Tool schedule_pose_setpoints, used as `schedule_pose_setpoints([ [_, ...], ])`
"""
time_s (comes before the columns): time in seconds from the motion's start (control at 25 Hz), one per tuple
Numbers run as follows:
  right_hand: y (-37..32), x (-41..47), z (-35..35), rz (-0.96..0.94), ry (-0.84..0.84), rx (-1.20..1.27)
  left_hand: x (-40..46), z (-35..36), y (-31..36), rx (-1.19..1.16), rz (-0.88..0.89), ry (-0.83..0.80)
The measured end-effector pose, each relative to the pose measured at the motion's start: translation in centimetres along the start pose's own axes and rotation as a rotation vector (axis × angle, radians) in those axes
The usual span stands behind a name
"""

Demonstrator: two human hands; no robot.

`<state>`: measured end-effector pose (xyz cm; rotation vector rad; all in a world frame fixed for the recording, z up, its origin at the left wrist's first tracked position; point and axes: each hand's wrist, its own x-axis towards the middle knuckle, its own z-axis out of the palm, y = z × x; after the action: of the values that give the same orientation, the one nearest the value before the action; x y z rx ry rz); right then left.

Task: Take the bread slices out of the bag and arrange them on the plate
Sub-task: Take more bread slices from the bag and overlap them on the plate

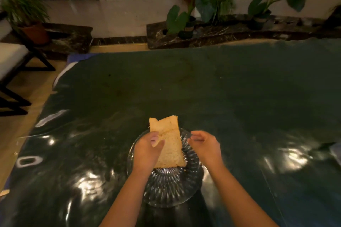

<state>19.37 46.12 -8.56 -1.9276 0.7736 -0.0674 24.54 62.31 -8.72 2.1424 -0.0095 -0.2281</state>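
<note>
A pale bread slice [170,140] with a notch in its top edge is held upright-tilted over a clear ribbed glass plate [171,188]. My left hand [147,151] grips the slice along its left edge, thumb across its face. My right hand [204,145] hovers just right of the slice with fingers loosely curled and apart, holding nothing. The plate sits on the table near its front edge, below both hands. No bread bag is clearly in view.
The table [221,88] is covered by a dark green glossy sheet with glare spots. Something pale and translucent [336,153] sits at the right edge. Potted plants [186,22] line a dark ledge behind. A white-cushioned chair [11,64] stands at the left.
</note>
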Motion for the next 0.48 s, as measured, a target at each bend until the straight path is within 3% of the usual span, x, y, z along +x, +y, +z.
schedule_pose_setpoints([
  [0.28,-3.3,-4.6,-13.4,-0.200,0.174,0.082,-6.2,2.7,13.4,0.026,0.310,-0.132],
  [0.48,-0.1,-9.9,-25.9,-0.299,0.288,0.127,-15.2,7.8,21.4,0.065,0.507,-0.149],
])
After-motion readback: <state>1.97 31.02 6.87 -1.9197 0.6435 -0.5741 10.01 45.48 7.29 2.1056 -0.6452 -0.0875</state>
